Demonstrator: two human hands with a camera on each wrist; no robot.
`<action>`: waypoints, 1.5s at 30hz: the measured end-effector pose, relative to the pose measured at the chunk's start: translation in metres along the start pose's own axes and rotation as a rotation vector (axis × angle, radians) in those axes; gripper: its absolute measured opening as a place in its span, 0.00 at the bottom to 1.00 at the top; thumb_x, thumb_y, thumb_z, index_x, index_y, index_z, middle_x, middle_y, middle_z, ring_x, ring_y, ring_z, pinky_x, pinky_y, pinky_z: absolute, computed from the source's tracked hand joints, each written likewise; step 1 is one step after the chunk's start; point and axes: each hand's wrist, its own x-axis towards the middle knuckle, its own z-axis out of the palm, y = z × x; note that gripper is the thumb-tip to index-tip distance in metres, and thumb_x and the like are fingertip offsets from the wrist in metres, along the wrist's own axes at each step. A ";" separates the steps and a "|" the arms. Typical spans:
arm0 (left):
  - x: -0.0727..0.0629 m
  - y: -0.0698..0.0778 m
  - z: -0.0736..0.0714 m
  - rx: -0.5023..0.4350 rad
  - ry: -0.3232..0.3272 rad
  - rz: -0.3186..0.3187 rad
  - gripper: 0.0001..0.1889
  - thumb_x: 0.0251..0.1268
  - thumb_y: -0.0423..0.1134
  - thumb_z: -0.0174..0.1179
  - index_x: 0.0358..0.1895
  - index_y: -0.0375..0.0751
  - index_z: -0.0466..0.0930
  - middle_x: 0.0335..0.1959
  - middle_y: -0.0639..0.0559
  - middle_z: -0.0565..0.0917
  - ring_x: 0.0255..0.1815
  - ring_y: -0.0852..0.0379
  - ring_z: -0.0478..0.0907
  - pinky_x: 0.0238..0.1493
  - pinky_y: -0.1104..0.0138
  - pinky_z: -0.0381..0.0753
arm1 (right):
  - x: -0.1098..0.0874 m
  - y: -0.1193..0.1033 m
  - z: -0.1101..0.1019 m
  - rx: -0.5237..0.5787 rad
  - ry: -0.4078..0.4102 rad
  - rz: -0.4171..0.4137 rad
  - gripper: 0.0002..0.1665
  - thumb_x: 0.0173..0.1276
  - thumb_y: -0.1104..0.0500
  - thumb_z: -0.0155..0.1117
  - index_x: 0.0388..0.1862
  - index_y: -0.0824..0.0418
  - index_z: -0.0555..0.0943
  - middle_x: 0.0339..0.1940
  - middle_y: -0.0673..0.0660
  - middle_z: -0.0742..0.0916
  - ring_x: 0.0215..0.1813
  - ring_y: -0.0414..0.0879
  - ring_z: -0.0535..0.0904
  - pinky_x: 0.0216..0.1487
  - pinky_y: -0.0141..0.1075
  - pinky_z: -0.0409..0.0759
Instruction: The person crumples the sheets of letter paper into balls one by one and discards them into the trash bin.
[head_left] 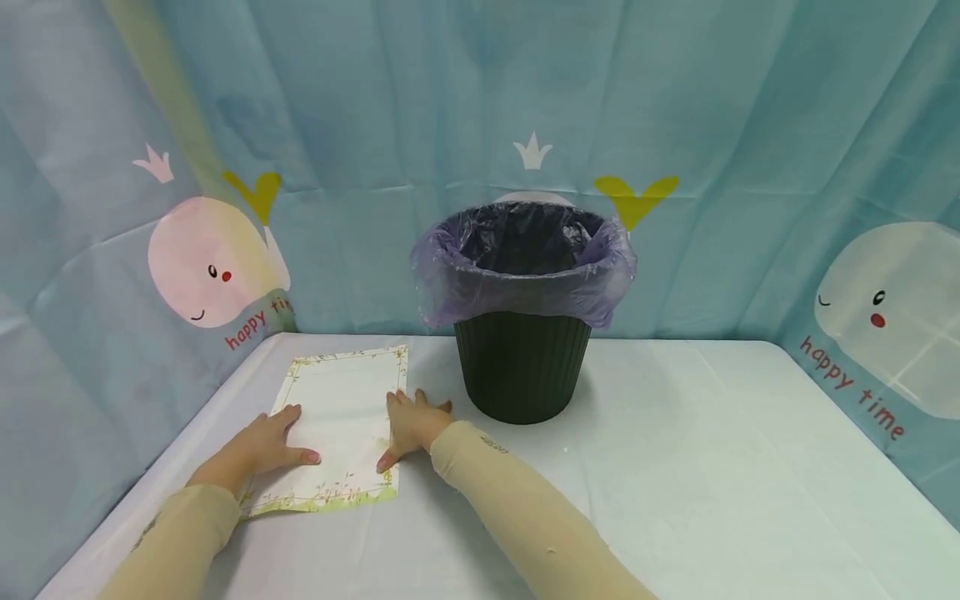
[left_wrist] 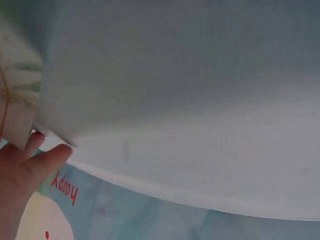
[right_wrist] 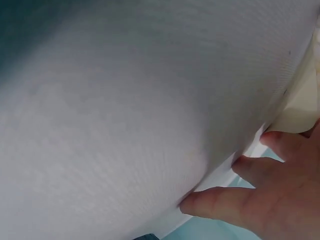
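Observation:
A white sheet of paper with a printed floral border lies at the left of the table. My left hand rests on its left edge, thumb pointing inward over the sheet. Along the right edge is my right hand, fingers spread, with its thumb near the lower right corner. Fingertips of the right hand touch the white tabletop beside the paper's slightly lifted edge. In the left wrist view, fingers reach down to the table next to the patterned paper.
A dark ribbed bin stands at the back middle, lined with a purple plastic bag folded over its rim. White cloth covers the table. Blue curtains with cartoon prints surround the back and sides.

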 end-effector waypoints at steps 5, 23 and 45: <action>0.000 0.009 0.000 0.072 0.062 0.052 0.49 0.50 0.67 0.65 0.63 0.26 0.70 0.56 0.24 0.74 0.59 0.23 0.66 0.56 0.36 0.66 | 0.007 0.004 0.002 -0.004 0.061 0.047 0.66 0.38 0.27 0.73 0.74 0.53 0.61 0.71 0.46 0.70 0.72 0.50 0.63 0.60 0.63 0.68; -0.029 0.105 0.004 -0.112 0.270 -0.058 0.33 0.66 0.60 0.56 0.50 0.27 0.80 0.42 0.34 0.84 0.38 0.37 0.80 0.34 0.50 0.78 | -0.021 0.038 -0.011 0.166 0.283 0.165 0.38 0.46 0.25 0.69 0.35 0.56 0.83 0.26 0.48 0.82 0.25 0.41 0.74 0.27 0.33 0.75; -0.075 0.225 -0.026 -0.815 0.220 0.154 0.31 0.53 0.45 0.74 0.61 0.41 0.78 0.53 0.44 0.81 0.43 0.49 0.79 0.37 0.63 0.80 | -0.138 0.097 -0.037 0.624 0.853 -0.058 0.25 0.51 0.53 0.76 0.13 0.57 0.66 0.12 0.46 0.67 0.17 0.39 0.62 0.16 0.31 0.60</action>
